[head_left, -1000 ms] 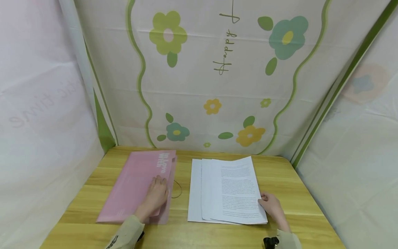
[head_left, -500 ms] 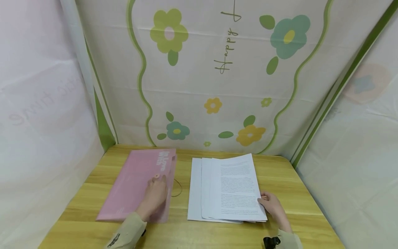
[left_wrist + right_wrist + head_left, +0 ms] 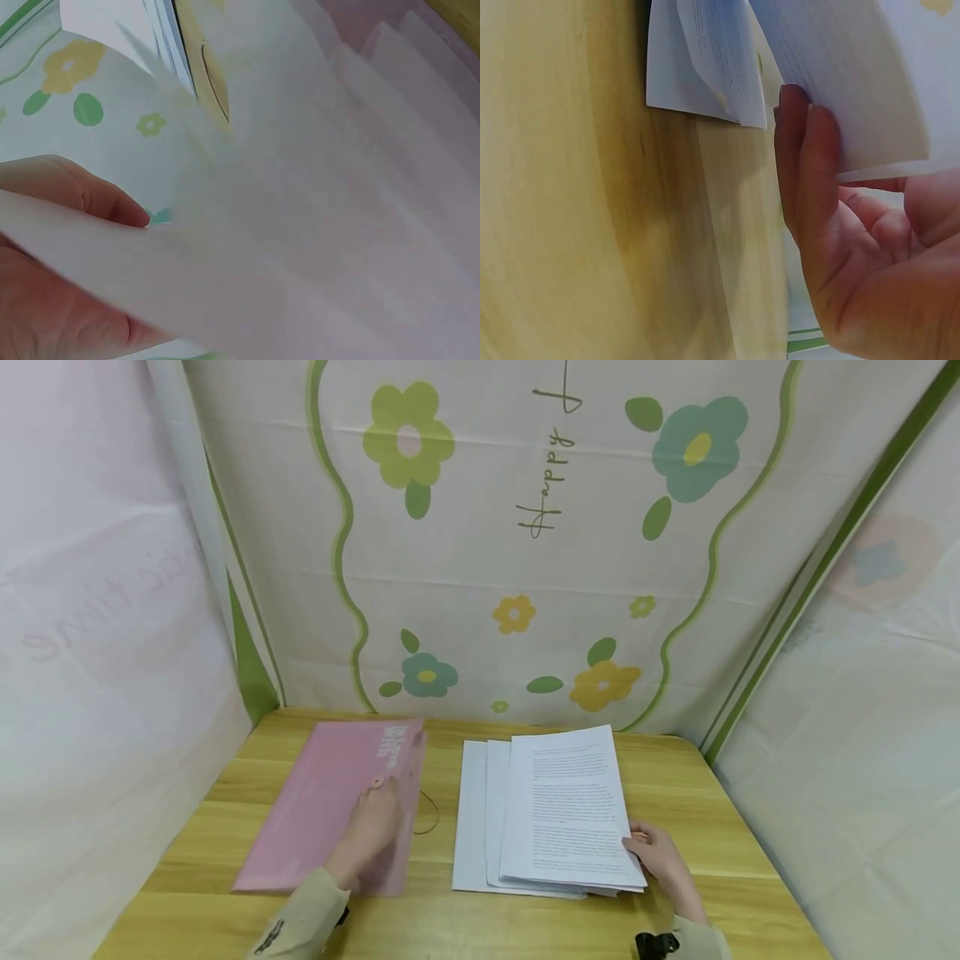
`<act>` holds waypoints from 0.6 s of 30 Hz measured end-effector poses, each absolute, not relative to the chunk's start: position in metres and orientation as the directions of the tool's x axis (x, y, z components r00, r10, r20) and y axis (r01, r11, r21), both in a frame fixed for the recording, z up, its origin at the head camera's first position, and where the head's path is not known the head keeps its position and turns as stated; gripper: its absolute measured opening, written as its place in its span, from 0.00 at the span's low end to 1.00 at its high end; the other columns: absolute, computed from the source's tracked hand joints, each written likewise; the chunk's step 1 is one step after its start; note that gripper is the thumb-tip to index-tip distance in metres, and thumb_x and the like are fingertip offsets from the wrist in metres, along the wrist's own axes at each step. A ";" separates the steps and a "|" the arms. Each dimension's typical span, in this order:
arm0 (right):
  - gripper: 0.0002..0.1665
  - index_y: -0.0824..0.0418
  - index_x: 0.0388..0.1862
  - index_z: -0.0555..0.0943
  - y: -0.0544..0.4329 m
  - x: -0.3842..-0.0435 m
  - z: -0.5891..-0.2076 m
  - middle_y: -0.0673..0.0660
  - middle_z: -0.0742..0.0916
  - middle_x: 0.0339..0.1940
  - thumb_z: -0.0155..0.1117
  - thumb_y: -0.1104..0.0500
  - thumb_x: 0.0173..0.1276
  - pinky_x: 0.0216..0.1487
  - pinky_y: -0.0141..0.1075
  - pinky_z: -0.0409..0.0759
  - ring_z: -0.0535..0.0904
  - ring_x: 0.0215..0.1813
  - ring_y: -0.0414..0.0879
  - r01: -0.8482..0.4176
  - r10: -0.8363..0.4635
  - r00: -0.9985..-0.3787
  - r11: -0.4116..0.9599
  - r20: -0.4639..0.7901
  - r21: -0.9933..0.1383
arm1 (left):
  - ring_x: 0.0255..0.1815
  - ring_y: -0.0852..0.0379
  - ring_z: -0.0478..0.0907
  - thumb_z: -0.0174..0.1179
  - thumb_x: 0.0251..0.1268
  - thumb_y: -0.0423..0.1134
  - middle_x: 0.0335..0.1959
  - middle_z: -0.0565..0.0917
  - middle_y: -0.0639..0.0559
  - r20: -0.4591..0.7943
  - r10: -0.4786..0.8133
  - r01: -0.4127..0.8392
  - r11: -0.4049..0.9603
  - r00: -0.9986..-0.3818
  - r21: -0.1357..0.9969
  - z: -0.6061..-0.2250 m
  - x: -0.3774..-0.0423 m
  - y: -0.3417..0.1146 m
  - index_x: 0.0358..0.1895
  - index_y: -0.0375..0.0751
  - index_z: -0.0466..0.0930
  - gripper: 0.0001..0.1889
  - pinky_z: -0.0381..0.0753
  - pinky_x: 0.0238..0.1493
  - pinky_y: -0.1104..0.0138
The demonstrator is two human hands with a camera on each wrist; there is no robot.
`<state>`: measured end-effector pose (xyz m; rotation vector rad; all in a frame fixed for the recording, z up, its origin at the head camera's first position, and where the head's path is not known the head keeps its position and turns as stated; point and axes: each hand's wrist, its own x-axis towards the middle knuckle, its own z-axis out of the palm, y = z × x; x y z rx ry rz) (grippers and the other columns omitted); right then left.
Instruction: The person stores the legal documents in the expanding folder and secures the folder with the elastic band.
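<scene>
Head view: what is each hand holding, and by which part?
Right hand: paper, by its lower right edge. Left hand: pink folder, near its right edge.

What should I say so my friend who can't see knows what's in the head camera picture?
A left hand holds a pink folder, and a right hand pinches the edge of printed pages, over a wooden table. Behind is white cloth with colourful flowers.

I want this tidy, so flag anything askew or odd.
The paper stack is uneven: its upper sheets, gripped by the right hand, sit askew, not flush with those beneath. A thin cord loops out loosely beside the pink folder.
</scene>
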<state>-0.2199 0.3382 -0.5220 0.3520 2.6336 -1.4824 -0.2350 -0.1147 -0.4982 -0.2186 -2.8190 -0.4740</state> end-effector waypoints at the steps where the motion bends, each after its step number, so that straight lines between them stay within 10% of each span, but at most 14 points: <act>1: 0.26 0.82 0.62 0.69 0.338 -0.220 -0.522 0.73 0.85 0.48 0.54 0.66 0.70 0.35 0.32 0.78 0.81 0.36 0.39 0.248 0.150 -0.968 0.497 -0.199 -0.832 | 0.23 0.38 0.81 0.53 0.63 0.25 0.21 0.79 0.36 0.295 0.096 0.191 0.930 -0.951 0.314 -0.497 -0.235 -0.115 0.40 0.26 0.74 0.06 0.83 0.26 0.51; 18: 0.24 0.80 0.60 0.72 0.335 -0.216 -0.523 0.57 0.89 0.34 0.57 0.66 0.70 0.30 0.32 0.78 0.81 0.29 0.40 0.271 0.181 -0.960 0.418 -0.213 -0.867 | 0.13 0.56 0.67 0.50 0.61 0.22 0.14 0.70 0.48 0.181 0.040 0.129 0.848 -0.983 0.515 -0.485 -0.238 -0.131 0.38 0.28 0.68 0.04 0.64 0.13 0.70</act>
